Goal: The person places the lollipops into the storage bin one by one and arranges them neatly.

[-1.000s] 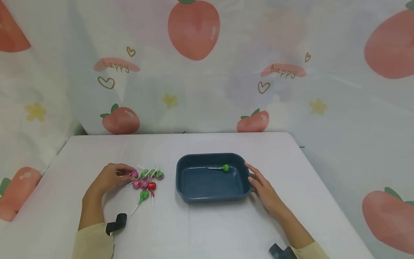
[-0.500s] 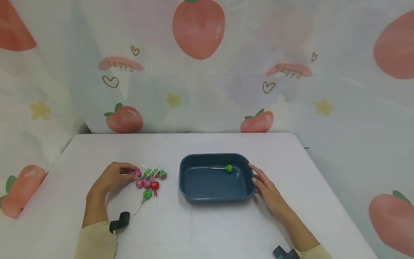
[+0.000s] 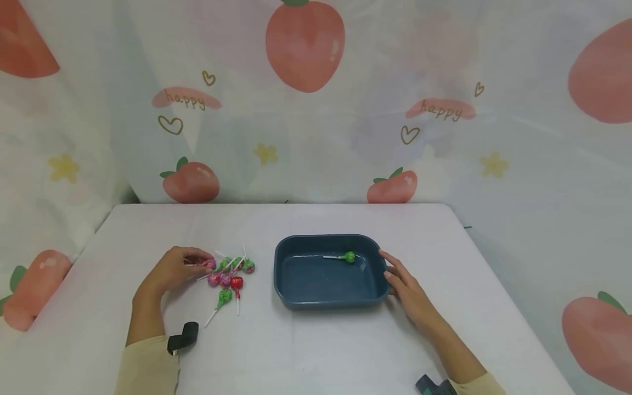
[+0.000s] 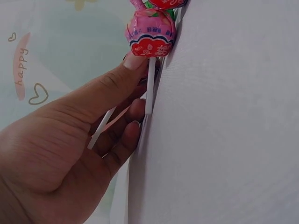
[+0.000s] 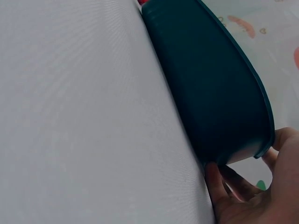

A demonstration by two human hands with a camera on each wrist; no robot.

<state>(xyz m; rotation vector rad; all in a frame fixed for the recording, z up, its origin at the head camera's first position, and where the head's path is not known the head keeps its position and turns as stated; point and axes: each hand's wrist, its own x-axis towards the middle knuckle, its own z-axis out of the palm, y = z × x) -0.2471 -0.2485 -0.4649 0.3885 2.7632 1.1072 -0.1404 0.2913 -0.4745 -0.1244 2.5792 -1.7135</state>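
Observation:
My left hand (image 3: 170,274) reaches in at the left side of a pile of wrapped lollipops. Its thumb and fingers pinch a lollipop with a pink wrapper (image 3: 211,264), whose white stick (image 4: 100,128) runs back toward the palm; the candy end is mostly hidden behind the thumb and another pink lollipop (image 4: 150,35). A red lollipop (image 3: 237,283) and a green one (image 3: 224,297) lie at the pile's near side. On the right, my right hand (image 3: 412,296) touches the outer end wall of a dark blue tray (image 3: 328,303) with relaxed, spread fingers. Inside the tray lies one green lollipop (image 3: 349,257).
A white-covered table (image 3: 316,351) bears everything, with a fruit-printed cloth (image 3: 316,142) hanging behind its far edge. Black wrist cameras (image 3: 182,338) sit at both sleeves. The tray stands to the right of the pile, a short gap between them.
The whole head view has shifted slightly to the right. Both hands, the pile and the tray keep their places relative to one another.

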